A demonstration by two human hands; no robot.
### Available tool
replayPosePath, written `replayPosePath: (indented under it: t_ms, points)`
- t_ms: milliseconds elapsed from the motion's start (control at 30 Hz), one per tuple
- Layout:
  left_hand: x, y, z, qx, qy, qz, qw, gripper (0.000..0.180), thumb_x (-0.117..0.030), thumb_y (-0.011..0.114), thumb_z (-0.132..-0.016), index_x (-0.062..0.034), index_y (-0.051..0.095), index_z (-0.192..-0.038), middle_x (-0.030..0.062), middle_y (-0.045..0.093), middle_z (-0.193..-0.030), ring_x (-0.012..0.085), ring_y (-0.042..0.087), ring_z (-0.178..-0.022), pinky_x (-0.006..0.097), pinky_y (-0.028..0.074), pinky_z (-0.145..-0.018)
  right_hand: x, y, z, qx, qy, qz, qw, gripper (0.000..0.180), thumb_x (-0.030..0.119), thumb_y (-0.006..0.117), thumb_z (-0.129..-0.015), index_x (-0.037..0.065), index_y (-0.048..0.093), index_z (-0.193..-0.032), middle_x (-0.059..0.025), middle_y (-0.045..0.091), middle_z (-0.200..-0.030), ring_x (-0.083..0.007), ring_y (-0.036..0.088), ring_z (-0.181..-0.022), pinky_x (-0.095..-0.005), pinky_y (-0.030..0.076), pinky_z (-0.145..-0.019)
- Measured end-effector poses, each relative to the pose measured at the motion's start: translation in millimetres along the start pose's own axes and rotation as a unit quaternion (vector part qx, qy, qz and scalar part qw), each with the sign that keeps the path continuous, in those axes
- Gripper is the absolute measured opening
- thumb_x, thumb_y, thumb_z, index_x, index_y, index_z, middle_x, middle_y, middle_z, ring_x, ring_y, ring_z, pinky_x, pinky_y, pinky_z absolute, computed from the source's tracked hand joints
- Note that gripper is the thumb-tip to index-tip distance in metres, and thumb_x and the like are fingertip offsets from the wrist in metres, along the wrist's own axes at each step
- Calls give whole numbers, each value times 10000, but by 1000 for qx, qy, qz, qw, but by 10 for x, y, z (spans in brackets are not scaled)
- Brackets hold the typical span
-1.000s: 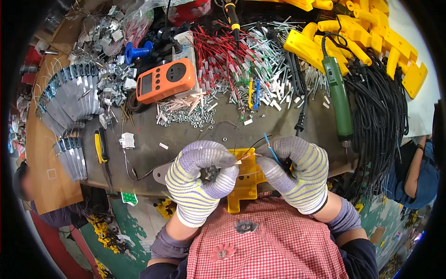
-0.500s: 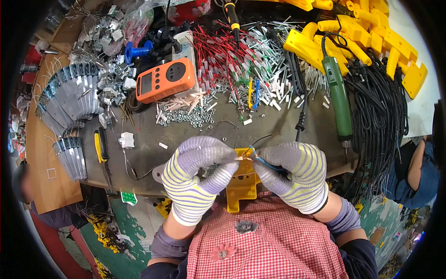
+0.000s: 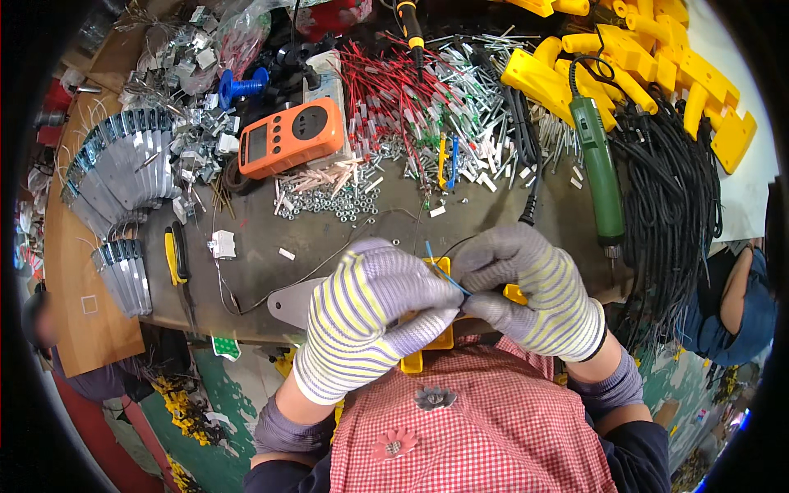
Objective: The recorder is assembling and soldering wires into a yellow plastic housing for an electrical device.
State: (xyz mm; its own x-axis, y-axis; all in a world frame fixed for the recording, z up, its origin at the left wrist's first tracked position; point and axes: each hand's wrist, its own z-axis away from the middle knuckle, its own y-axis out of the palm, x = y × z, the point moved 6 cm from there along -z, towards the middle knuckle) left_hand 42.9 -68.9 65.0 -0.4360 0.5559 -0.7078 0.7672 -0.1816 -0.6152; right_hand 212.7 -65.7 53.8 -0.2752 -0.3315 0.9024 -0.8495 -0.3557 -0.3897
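Note:
Both my hands wear striped knit gloves and meet fingertip to fingertip over the front edge of the table. Between them sticks up a thin blue wire [image 3: 433,256], its lower end lost in the fingers. My left hand [image 3: 374,304] is closed in a pinch on this wire. Pressed against the same spot, my right hand [image 3: 534,287] also pinches it. Beneath the hands lies a yellow plastic housing [image 3: 412,363], mostly covered by the gloves. A flat grey metal plate [image 3: 289,306] with a hole, joined to a thin lead, pokes out beside my left hand.
An orange meter [image 3: 292,140] stands behind nuts [image 3: 325,201] and red-wired parts [image 3: 382,99]. Yellow-handled pliers [image 3: 176,255] and fanned metal plates [image 3: 123,177] lie left. On the right are a green electric screwdriver [image 3: 598,172], black cables [image 3: 670,197] and yellow housings [image 3: 649,57].
My left hand has shifted right and my right hand has turned, bringing the fingertips together on the blue wire. More of the grey plate shows; the gloves now cover more of the yellow housing.

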Motion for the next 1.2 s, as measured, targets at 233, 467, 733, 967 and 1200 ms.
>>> replayPosePath:
  t_ms: [233, 467, 733, 967, 1200]
  points:
    - [129, -3, 88, -18, -174, 312, 934, 841, -37, 830, -694, -65, 493, -1464, -43, 600, -763, 94, 583, -776, 322, 399, -968, 41, -32, -4, 43, -114, 53, 991, 244, 105, 749, -876, 62, 659, -1099, -101, 724, -930, -249, 736, -842, -347, 576, -728]
    - [61, -38, 9, -16, -85, 191, 978, 562, -20, 686, -792, -71, 618, -1348, -37, 575, -727, 129, 568, -757, 356, 400, -964, 78, 88, -101, 69, -36, 42, 996, 231, 268, 724, -879, 77, 681, -999, -120, 674, -831, -314, 674, -731, -404, 533, -651]
    - [10, -89, 94, -109, -104, 118, 981, 522, -70, 644, -841, -66, 601, -1361, -61, 567, -732, 111, 544, -737, 368, 343, -1010, 105, 46, -168, 94, -63, 97, 989, 199, 239, 670, -912, 64, 689, -1006, -134, 673, -902, -339, 664, -831, -429, 532, -732]
    - [99, -441, 594, 135, -200, 22, 970, 316, -375, 676, -877, -152, 738, -1092, 70, 683, -947, 194, 616, -884, 520, 229, -1155, -140, -205, -27, 36, 3, 97, 995, 185, 146, 655, -942, 32, 711, -1077, -126, 728, -889, -293, 712, -814, -351, 557, -729]
    - [-125, 315, 434, 13, -79, -407, 910, 278, -336, 781, -632, -256, 769, -898, 84, 584, -1394, 320, 473, -1291, 574, 175, -1145, -314, -25, -39, 18, 203, -130, 970, 190, 68, 589, -974, -8, 663, -1131, -115, 699, -839, -195, 715, -804, -316, 549, -702]
